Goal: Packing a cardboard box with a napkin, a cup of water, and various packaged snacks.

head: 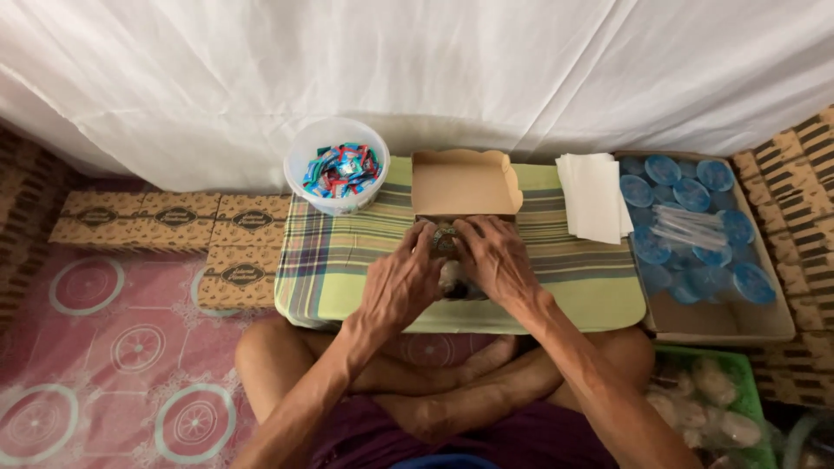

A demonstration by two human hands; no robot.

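Both hands, left hand (401, 287) and right hand (493, 259), close their fingers around a wrapped food item (448, 260) just in front of the open cardboard box (463, 182). To do this well, I judge, keep the grip even and lower the item squarely, clear of the box's flap.

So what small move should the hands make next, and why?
Probably lift both hands off: the left hand and right hand cover the dark wrapped item sitting in the open cardboard box, whose lid stands up behind.

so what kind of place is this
Probably a home food-packing spot on the floor: a low cloth-covered table, an open cardboard box, flat boxes stacked beside it, and a tray of blue-lidded cups.
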